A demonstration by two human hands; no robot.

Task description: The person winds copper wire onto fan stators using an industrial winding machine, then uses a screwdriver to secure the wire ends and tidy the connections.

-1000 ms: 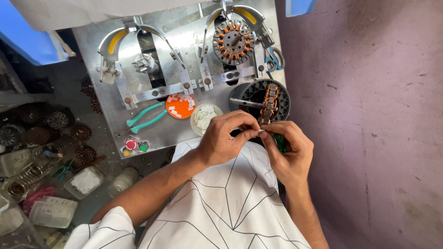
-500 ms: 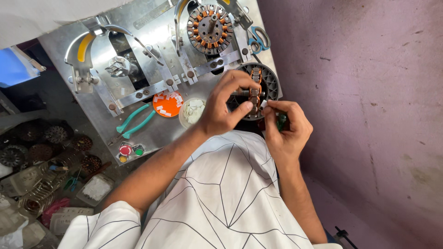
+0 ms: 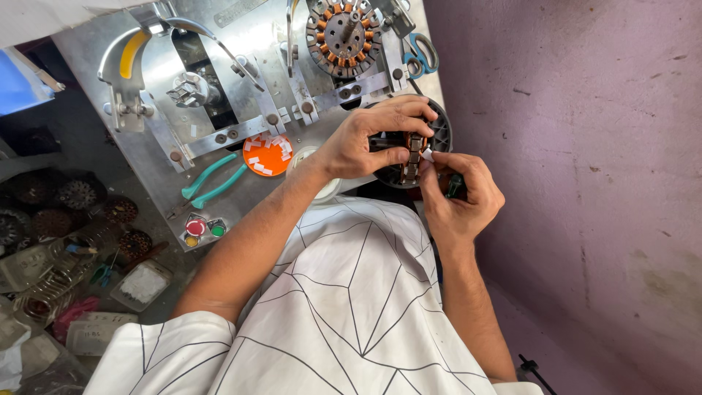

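Copper-wound stator point(image 3: 411, 157) pinched edge-on by left hand point(image 3: 365, 143); right hand point(image 3: 457, 194) grips green tool point(image 3: 455, 186) beside it.

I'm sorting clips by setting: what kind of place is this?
Probably a small motor-winding workshop. A copper-wound stator sits on a metal winding jig, more wound cores lie to the side, and the left hand holds a dark stator ring.

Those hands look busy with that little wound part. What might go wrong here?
The left hand pinches the stator upright at the bench's edge; it might slip and fall. The right hand works a small white piece in by fingertip, which could drop or perhaps nick the copper windings.
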